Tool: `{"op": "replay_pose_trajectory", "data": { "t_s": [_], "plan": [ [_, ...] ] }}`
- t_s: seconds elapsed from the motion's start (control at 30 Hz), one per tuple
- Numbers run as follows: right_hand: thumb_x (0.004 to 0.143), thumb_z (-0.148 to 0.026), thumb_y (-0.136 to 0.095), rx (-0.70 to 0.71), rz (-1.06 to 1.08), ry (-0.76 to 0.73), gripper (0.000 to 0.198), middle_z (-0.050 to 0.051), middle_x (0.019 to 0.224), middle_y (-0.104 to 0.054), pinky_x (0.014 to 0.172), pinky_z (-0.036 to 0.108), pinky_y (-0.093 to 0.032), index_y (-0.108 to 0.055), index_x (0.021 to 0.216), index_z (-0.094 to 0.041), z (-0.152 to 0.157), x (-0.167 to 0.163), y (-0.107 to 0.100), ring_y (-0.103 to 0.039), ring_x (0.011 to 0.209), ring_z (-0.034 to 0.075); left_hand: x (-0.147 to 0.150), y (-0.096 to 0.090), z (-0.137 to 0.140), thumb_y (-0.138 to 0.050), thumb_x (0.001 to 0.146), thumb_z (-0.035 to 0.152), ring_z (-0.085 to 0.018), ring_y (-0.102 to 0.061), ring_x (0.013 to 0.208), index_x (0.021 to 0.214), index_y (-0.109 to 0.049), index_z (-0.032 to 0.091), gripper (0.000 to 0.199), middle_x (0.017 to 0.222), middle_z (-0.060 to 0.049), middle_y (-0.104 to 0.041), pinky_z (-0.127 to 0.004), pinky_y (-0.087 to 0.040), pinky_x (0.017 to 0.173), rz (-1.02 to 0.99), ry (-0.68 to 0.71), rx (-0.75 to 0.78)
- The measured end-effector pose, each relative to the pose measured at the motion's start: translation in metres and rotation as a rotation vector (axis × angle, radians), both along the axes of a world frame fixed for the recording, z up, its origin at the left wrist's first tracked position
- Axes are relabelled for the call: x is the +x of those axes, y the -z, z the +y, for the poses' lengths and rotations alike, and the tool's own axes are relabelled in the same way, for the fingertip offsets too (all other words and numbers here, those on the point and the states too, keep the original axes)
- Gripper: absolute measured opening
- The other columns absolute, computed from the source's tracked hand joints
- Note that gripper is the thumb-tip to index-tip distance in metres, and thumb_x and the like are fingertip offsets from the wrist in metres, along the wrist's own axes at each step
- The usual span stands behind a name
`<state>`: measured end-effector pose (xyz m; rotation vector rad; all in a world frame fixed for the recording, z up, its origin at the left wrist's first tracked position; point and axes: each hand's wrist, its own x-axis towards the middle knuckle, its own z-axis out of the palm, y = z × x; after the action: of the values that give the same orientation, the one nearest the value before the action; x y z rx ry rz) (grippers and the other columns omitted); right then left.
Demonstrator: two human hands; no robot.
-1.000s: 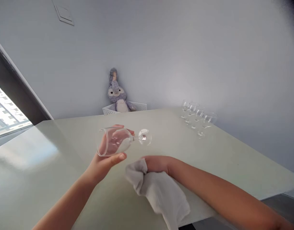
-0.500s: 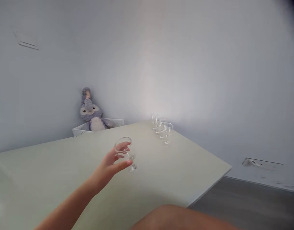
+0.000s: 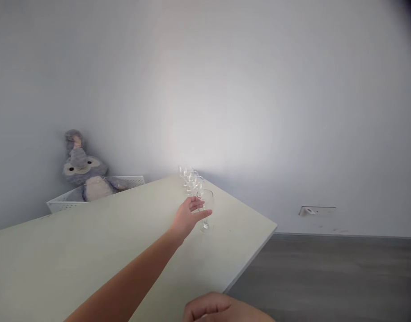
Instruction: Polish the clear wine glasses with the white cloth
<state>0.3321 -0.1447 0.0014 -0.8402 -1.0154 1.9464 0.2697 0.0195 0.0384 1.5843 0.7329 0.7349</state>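
My left hand [image 3: 188, 217] reaches over the table, its thumb and fingers around the lower bowl of a clear wine glass [image 3: 208, 199]. That glass is upright, its foot at or just above the tabletop; I cannot tell which. Just behind it, several more clear wine glasses [image 3: 191, 177] stand in a row running toward the far corner. At the bottom edge, my right hand [image 3: 222, 308] is partly cut off, with its fingers curled in and nothing visible in them.
The pale table [image 3: 124, 232] has its right corner near the glasses, with grey floor [image 3: 319, 268] beyond that edge. A grey plush toy [image 3: 86, 170] sits in a white perforated basket [image 3: 62, 203] at the back left. Walls close in behind, with a socket plate [image 3: 317, 210] low on the right.
The left hand has carried the wine glass farther off, close to the near end of the row, and the glass is now upright. My view has swung to the right.
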Motion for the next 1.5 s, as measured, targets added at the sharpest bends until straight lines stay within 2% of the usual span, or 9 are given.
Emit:
{"op": "replay_pose_trajectory", "data": {
  "t_s": [0.27,0.4,0.57,0.67,0.87,1.03,1.2,1.37,1.5],
  "plan": [
    [0.069,-0.03,-0.064,0.113,0.092,0.22,0.019,-0.001,0.06,-0.052,0.056,0.021,-0.03,-0.06,0.064,-0.012,0.003,0.015,0.015,-0.038,0.051,0.006,0.024,-0.004,0.006,-0.076,0.059,0.047,-0.03,-0.046,0.117,0.103,-0.058,0.024,0.052,0.121,-0.012,-0.055,-0.045,-0.034,0.096,0.025,-0.056,0.034],
    [0.068,-0.044,-0.065,0.073,0.324,0.268,0.034,0.0,0.053,-0.048,0.053,0.021,-0.031,-0.06,0.062,-0.01,0.006,0.011,0.013,-0.041,0.05,0.008,0.027,-0.001,0.012,-0.074,0.058,0.052,-0.028,-0.052,0.106,0.108,-0.058,0.026,0.058,0.115,-0.01,-0.054,-0.043,-0.036,0.092,0.09,-0.093,0.036],
    [0.073,-0.061,-0.055,-0.095,0.631,0.403,0.045,0.004,0.069,-0.061,0.061,0.025,-0.041,-0.063,0.08,-0.017,0.01,0.018,0.019,-0.056,0.065,0.016,0.016,0.005,0.002,-0.074,0.059,0.051,-0.029,-0.047,0.111,0.114,-0.054,0.027,0.063,0.12,-0.011,-0.048,-0.044,-0.036,0.093,0.14,-0.175,0.025],
    [0.079,-0.065,-0.044,-0.124,0.673,0.472,0.051,0.006,0.076,-0.065,0.064,0.03,-0.045,-0.065,0.093,-0.021,0.011,0.027,0.02,-0.059,0.07,0.02,-0.005,0.008,-0.017,-0.063,0.07,0.056,-0.028,-0.045,0.113,0.107,-0.058,0.026,0.048,0.119,-0.009,-0.05,-0.044,-0.032,0.098,0.112,-0.173,-0.048],
    [0.083,-0.067,-0.034,0.03,0.636,0.451,0.062,0.011,0.102,-0.066,0.072,0.038,-0.048,-0.064,0.107,-0.019,0.017,0.03,0.009,-0.061,0.087,0.026,-0.069,0.005,-0.057,-0.032,0.087,0.056,-0.024,-0.055,0.102,0.111,-0.06,0.024,0.048,0.106,-0.006,-0.061,-0.037,-0.042,0.089,-0.016,0.343,-0.472],
    [0.082,-0.07,-0.031,-0.002,0.501,0.359,0.067,0.01,0.11,-0.063,0.082,0.046,-0.048,-0.052,0.124,-0.022,0.032,0.03,-0.001,-0.063,0.093,0.027,-0.117,-0.005,-0.066,-0.057,0.081,0.042,-0.02,-0.059,0.091,0.121,-0.054,0.028,0.042,0.102,-0.003,-0.064,-0.028,-0.045,0.074,0.142,0.178,-0.506],
    [0.082,-0.039,-0.061,0.102,0.046,0.297,0.039,0.007,0.101,-0.066,0.083,0.038,-0.049,-0.056,0.116,-0.02,0.058,0.021,-0.007,-0.065,0.083,0.019,-0.158,-0.021,-0.063,-0.058,0.08,0.046,-0.022,-0.058,0.1,0.126,-0.05,0.029,0.049,0.113,-0.003,-0.062,-0.03,-0.045,0.08,0.222,0.082,-0.483],
    [0.074,-0.029,-0.07,0.091,-0.076,0.325,0.027,0.008,0.099,-0.066,0.08,0.032,-0.051,-0.063,0.096,-0.015,0.093,-0.009,-0.015,-0.063,0.086,0.018,-0.192,-0.035,-0.057,-0.06,0.077,0.048,-0.025,-0.059,0.095,0.119,-0.053,0.028,0.047,0.105,-0.002,-0.063,-0.031,-0.047,0.076,0.321,0.083,-0.353],
    [0.07,-0.026,-0.073,0.281,-0.083,0.374,0.028,0.005,0.098,-0.066,0.086,0.032,-0.046,-0.063,0.095,-0.018,0.112,-0.031,-0.028,-0.06,0.093,0.018,-0.216,-0.037,-0.046,-0.059,0.076,0.05,-0.023,-0.059,0.084,0.102,-0.06,0.024,0.037,0.093,-0.002,-0.063,-0.03,-0.046,0.067,0.434,-0.103,-0.103]
  ]
}}
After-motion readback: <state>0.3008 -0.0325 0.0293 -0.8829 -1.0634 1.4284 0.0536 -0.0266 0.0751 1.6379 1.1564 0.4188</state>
